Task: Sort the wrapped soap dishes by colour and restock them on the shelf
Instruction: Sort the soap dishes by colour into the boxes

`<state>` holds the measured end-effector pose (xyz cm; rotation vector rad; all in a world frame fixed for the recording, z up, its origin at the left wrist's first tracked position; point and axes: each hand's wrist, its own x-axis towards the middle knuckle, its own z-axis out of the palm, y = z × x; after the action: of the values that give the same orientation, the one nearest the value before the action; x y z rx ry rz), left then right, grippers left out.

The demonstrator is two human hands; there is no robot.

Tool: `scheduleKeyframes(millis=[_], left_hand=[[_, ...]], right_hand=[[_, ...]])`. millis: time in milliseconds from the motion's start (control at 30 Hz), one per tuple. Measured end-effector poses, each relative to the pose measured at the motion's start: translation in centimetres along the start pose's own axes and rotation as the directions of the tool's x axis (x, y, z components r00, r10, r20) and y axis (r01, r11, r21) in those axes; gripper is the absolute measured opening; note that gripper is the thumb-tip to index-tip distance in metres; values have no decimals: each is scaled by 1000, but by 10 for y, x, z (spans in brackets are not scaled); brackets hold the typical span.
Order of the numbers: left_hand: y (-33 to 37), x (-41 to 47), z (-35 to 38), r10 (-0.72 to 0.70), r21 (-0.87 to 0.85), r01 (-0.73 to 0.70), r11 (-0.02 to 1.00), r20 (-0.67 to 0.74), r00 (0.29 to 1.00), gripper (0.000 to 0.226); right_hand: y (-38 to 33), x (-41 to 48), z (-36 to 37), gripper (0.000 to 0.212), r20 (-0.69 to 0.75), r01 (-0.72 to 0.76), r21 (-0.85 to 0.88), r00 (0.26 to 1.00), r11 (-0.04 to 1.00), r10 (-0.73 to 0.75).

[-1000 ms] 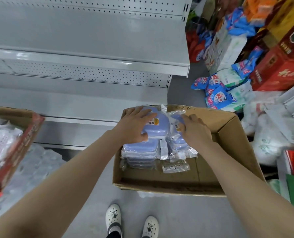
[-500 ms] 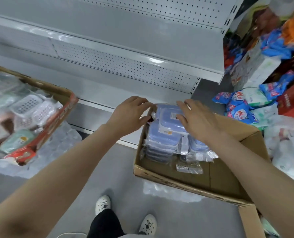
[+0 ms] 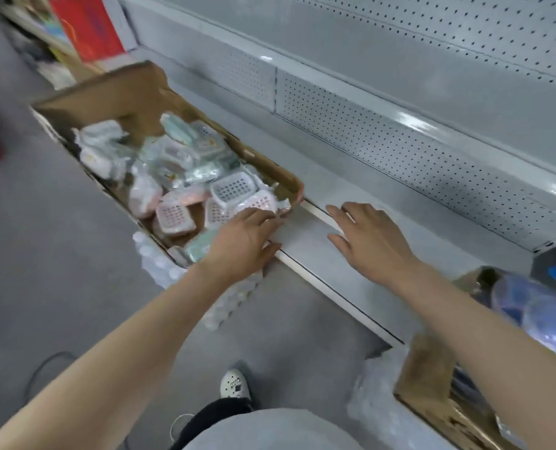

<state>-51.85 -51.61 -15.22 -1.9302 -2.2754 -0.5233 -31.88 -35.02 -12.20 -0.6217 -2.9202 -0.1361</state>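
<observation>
A cardboard box (image 3: 134, 89) at the left holds several wrapped soap dishes (image 3: 176, 216) in pink, white and pale green. My left hand (image 3: 244, 238) reaches over the box's near right corner, its fingertips touching a wrapped pink dish there. My right hand (image 3: 370, 238) hovers with spread fingers over the grey bottom shelf (image 3: 328, 177), holding nothing. A second cardboard box (image 3: 432, 384) at the lower right holds the wrapped blue soap dishes (image 3: 529, 313), partly hidden behind my right forearm.
Grey perforated back panels (image 3: 416, 151) and an upper shelf run behind the bottom shelf. Both boxes sit on clear-wrapped bottle packs (image 3: 160, 264). Red cartons (image 3: 88, 24) stand at the far left. My shoe (image 3: 234, 384) is on the grey floor.
Both hands left the blue dishes in the right box and swung left. The left hand now reaches the mixed box, the right hand is over the bottom shelf. The view turned left.
</observation>
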Motion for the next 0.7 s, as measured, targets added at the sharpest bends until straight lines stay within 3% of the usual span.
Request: scheduleKeyframes(millis=[300,533,700], left_hand=[[-176,-34,-12,-237,28,236,971,74,969,34],[-264,-5,-13,-378,81,371,925,109,919,47],[-323,20,-3,-434,81,426,901,144,890,45]], right_hand=[[-108,155,64,48,104,123,124,985,985,-136],[-125,272,117,50,205,207,131,951,970,-231],[-121,365,154,49,282,138,182,941,973,-187]])
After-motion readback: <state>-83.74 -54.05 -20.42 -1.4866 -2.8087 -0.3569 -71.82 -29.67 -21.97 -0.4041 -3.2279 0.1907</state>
